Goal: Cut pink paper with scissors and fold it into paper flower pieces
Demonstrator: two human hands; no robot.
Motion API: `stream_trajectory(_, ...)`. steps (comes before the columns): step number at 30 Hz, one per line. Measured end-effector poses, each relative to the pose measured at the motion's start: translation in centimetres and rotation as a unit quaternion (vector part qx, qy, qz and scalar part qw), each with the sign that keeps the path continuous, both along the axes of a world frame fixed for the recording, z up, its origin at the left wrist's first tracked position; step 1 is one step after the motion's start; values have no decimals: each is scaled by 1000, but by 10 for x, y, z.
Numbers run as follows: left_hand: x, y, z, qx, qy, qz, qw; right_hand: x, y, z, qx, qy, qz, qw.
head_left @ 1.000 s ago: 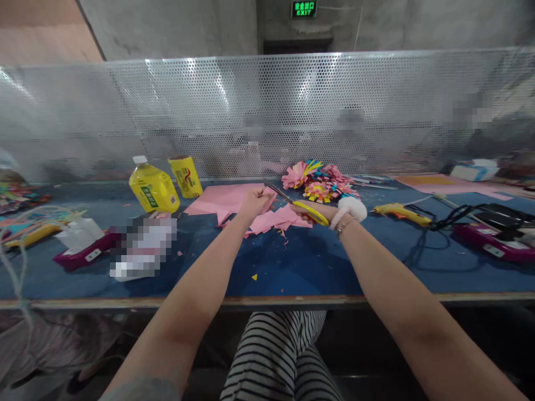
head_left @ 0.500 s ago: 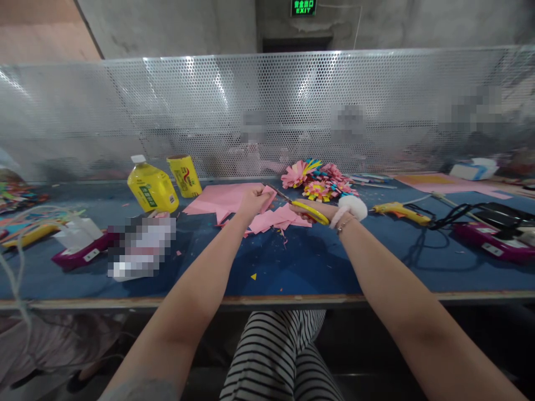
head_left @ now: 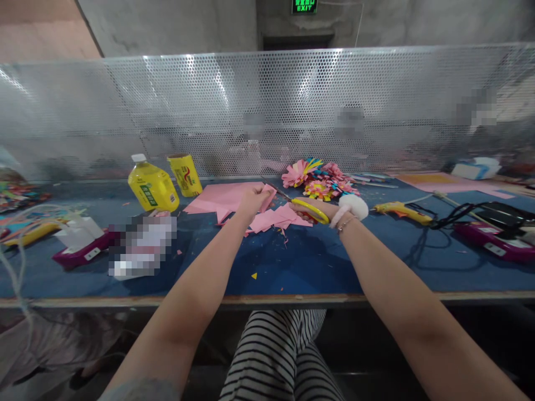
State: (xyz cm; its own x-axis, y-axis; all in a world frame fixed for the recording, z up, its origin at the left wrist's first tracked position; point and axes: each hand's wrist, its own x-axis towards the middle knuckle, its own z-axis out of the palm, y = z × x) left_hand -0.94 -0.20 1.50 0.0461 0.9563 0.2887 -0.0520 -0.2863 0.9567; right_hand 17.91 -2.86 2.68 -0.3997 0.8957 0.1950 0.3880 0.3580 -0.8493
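Note:
Pinched in my left hand [head_left: 253,201] is a small piece of pink paper [head_left: 268,198]. My right hand [head_left: 307,209] grips a pair of scissors with yellow handles [head_left: 314,210], the dark blades pointing left at that paper's upper edge. Whether the blades are parted I cannot tell. Beneath my hands lie several cut pink paper pieces [head_left: 276,218]. Behind my left hand spreads a larger pink sheet [head_left: 209,199]. Beyond the scissors sits a pile of fringed paper flowers [head_left: 320,179] in pink, yellow and blue.
A yellow bottle [head_left: 152,186] and a yellow can-like container [head_left: 186,175] stand back left. Purple power strips [head_left: 86,249] lie on both sides. A yellow glue gun [head_left: 403,211] with a black cord is at right. A perforated metal screen [head_left: 167,111] closes the table's back.
The scissors' handles look slightly wider apart than before. Both hands stay in nearly the same place, and the view has shifted very slightly.

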Motion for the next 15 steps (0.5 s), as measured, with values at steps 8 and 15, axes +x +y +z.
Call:
stream_trajectory(8,-3,6,-2,-4,7,-1,1000,-6,-10,10,-76,-42,56,995)
stream_trajectory(15,-3,6,-2,-10,-5,-9,1000,-2,-6,6,-33,-96,54,993)
